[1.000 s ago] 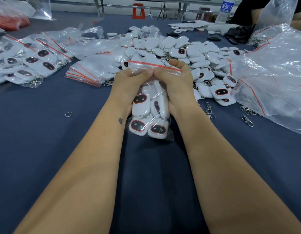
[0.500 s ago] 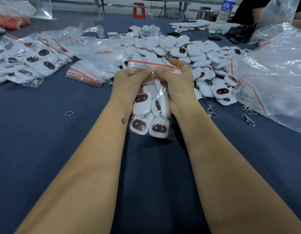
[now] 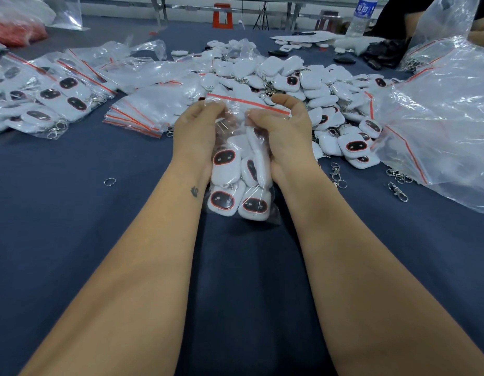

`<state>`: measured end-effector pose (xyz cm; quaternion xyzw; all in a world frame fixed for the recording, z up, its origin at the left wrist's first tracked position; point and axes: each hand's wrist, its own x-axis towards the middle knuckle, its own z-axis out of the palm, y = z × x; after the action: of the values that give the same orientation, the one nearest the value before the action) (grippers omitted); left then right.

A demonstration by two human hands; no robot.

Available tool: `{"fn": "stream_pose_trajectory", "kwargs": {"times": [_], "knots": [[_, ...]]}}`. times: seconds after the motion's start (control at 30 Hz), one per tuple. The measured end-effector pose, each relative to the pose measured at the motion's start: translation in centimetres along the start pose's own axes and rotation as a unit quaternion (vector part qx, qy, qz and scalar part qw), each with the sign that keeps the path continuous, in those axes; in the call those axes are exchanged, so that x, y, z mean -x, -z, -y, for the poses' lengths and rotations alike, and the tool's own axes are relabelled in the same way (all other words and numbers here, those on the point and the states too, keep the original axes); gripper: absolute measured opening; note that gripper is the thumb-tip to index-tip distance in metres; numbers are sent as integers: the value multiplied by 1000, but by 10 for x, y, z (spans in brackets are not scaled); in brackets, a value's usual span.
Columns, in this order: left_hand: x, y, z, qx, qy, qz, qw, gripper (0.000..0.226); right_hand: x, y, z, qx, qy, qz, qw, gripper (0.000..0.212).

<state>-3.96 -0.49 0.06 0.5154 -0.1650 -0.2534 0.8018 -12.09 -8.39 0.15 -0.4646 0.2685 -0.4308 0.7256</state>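
A clear zip bag with a red strip along its mouth stands upright on the dark blue table, filled with several white keychain fobs that have black oval faces ringed in red. My left hand grips the bag's left side just below the mouth. My right hand grips the right side, fingers curled over the plastic. The two hands sit a little apart near the top of the bag.
A heap of loose white fobs lies behind the bag. A stack of empty zip bags and filled bags lie left. Large crumpled plastic bags are right. Loose clasps and a ring lie nearby. A water bottle stands far back.
My fingertips, which met at the middle of the bag's top, have drawn slightly apart. The bag stays in the same place.
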Motion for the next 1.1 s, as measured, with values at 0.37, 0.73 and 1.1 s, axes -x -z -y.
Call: {"fn": "stream_pose_trajectory", "kwargs": {"times": [0.37,0.73,1.1], "knots": [[-4,3,2,32,36,50,998,16,-2,1,0,-28,-2,24,999,35],[-1,4,4,18,13,52,998,11,-3,1,-3,15,17,45,999,38],[-12,3,3,20,35,-19,999,25,-5,2,-5,3,-36,26,999,15]]}}
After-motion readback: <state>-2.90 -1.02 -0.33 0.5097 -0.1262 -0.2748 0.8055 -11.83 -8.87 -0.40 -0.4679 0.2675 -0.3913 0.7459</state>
